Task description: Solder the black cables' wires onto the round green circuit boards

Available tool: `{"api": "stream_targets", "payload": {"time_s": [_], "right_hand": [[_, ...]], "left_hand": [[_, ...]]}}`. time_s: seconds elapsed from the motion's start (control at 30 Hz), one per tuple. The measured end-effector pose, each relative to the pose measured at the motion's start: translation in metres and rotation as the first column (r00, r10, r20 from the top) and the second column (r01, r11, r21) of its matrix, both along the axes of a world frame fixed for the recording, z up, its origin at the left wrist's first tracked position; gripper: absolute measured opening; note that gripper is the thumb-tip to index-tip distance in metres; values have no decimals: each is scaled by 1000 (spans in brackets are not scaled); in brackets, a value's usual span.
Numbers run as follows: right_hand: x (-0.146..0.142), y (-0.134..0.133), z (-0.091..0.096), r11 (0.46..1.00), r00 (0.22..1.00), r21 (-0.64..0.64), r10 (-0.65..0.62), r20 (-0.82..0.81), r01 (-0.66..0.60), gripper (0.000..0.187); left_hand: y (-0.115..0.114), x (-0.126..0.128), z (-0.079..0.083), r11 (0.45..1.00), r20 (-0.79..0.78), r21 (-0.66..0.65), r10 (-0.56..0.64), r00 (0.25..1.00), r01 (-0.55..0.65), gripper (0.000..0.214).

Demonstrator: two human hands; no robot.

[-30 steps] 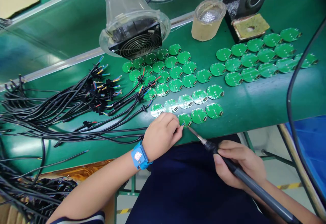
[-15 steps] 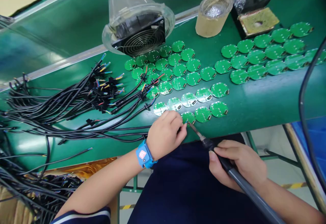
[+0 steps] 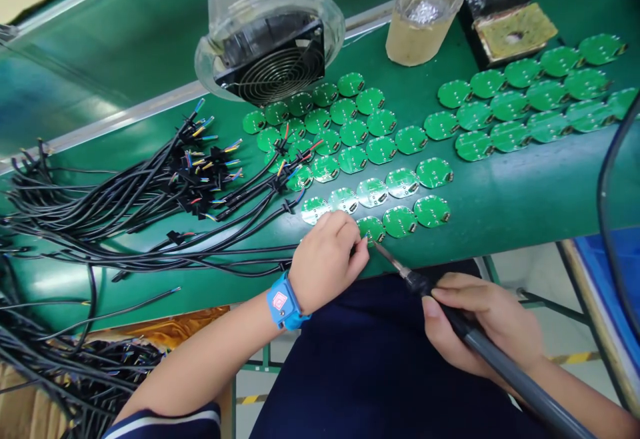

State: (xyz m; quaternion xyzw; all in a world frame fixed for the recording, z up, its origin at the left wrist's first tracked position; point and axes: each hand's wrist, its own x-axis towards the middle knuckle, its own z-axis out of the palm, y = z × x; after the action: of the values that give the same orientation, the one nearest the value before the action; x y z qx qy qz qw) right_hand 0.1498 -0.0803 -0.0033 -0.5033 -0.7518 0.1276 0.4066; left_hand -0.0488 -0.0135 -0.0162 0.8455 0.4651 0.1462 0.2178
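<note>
My left hand (image 3: 327, 259), wearing a blue wrist strap (image 3: 285, 302), is pinched closed at the near edge of a round green circuit board (image 3: 371, 229). A black cable (image 3: 260, 252) runs in from the left under this hand; its end is hidden by my fingers. My right hand (image 3: 483, 326) grips a soldering iron (image 3: 460, 326) by its dark handle. The iron's tip points up and left, close to that board's near edge and my left fingertips. Whether the tip touches the board I cannot tell. Several more green boards (image 3: 434, 172) lie in rows beyond.
A bundle of black cables (image 3: 115, 199) with bared coloured wire ends covers the table's left. A fan in a clear hood (image 3: 280, 69) hangs at the back, beside a cardboard cup (image 3: 420, 32) and a sponge on an iron stand (image 3: 515, 32). A dark cord (image 3: 605, 206) loops down at right.
My right hand has drawn the soldering iron slightly right and down, its tip shifting a little away from my left fingertips. My left hand keeps its pinch at the same board.
</note>
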Motion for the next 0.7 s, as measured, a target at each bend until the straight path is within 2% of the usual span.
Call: {"api": "stream_targets", "payload": {"time_s": [0.17, 0.27, 0.43, 0.5, 0.7], "right_hand": [[-2, 1, -4, 999, 999, 23, 40, 4, -40, 21], [2, -1, -3, 999, 999, 15, 32, -12, -32, 20], [13, -8, -5, 993, 990, -121, -2, -141, -15, 21], [14, -8, -5, 991, 988, -137, -25, -151, 5, 20], [5, 1, -2, 999, 999, 19, -26, -38, 27, 18]], "left_hand": [[11, -5, 10, 987, 8, -110, -116, 993, 116, 13], [15, -6, 13, 979, -21, -150, -147, 989, 142, 13], [16, -7, 14, 974, -17, -159, -165, 986, 161, 14], [15, -7, 14, 974, -17, -155, -168, 986, 164, 13], [13, -7, 13, 980, 4, -150, -131, 991, 130, 11]]}}
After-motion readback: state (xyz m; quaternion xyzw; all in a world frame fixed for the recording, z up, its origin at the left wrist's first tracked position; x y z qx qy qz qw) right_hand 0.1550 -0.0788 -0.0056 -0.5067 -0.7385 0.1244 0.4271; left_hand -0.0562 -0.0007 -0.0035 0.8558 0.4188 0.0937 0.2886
